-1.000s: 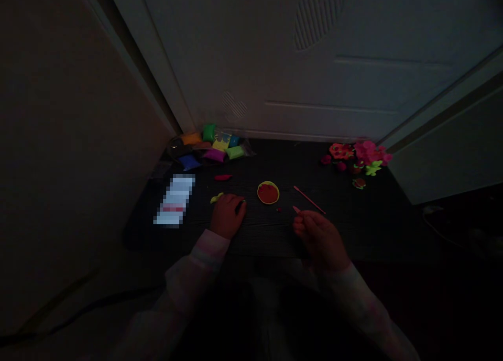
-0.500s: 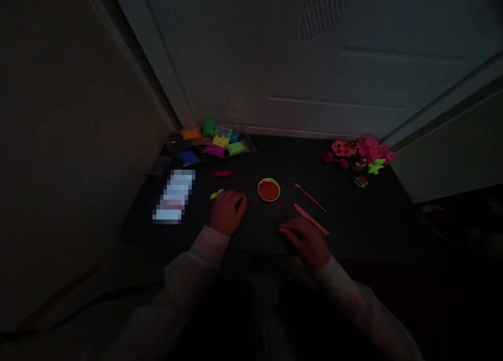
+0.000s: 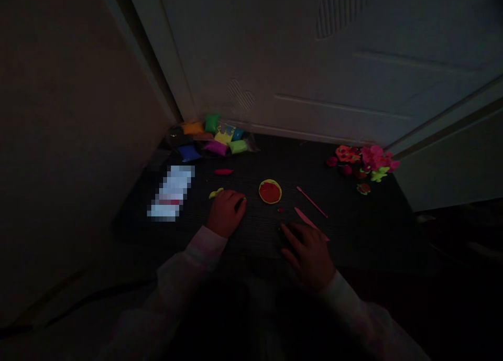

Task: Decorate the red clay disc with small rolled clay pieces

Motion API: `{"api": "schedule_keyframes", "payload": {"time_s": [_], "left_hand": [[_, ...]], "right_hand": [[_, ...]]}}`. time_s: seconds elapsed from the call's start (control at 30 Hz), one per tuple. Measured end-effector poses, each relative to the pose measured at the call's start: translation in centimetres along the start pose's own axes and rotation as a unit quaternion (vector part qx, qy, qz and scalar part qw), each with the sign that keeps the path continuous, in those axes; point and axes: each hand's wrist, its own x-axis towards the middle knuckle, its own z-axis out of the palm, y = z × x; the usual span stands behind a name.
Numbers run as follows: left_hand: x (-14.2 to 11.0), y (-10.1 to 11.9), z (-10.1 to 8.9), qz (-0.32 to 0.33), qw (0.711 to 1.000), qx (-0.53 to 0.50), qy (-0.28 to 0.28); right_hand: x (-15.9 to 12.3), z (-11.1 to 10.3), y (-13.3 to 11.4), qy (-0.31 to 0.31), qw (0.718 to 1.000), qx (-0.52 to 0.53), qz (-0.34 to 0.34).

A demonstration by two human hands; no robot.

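My left hand (image 3: 227,213) rests on the dark tabletop with its fingers curled. A tiny greenish speck shows at its fingertips, too small to name. Just behind it lies a piece of yellow clay (image 3: 216,193). My right hand (image 3: 308,253) is open near the front edge, thumb and index finger apart. At the index fingertip is a tiny green bit (image 3: 279,227). Beyond the hands lies a round red clay disc with a yellow rim (image 3: 270,192), and a small red clay bit (image 3: 280,210) is in front of it. Beside the right hand is a pink clay knife (image 3: 305,218).
A thin pink stick tool (image 3: 312,201) lies behind the knife. Clay packets (image 3: 216,148) are piled at the back left, near a blurred bright phone-like screen (image 3: 172,192) and a red clay piece (image 3: 223,172). Colourful clay shapes (image 3: 373,159) sit back right, before a white door (image 3: 298,67).
My right hand has opened, its thumb and index finger spreading apart, and a tiny green bit now shows at the index fingertip. The left hand stays in place. The view has shifted slightly.
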Motion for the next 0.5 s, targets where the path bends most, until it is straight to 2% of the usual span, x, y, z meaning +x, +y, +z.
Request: {"api": "schedule_keyframes", "payload": {"time_s": [0.13, 0.23, 0.33, 0.5], "left_hand": [[-0.02, -0.03, 0.06, -0.002, 1.0, -0.001, 0.0], [-0.03, -0.08, 0.09, -0.003, 1.0, -0.001, 0.002], [-0.02, -0.07, 0.08, -0.002, 1.0, -0.002, 0.002], [0.01, 0.01, 0.03, -0.003, 1.0, -0.002, 0.003]], "right_hand": [[-0.19, -0.13, -0.42, -0.017, 0.998, -0.064, -0.015], [-0.25, -0.08, -0.43, -0.005, 0.994, -0.112, -0.008], [-0.2, -0.07, -0.47, 0.006, 0.994, -0.111, -0.014], [0.42, -0.2, -0.58, -0.013, 0.993, -0.114, -0.01]]}}
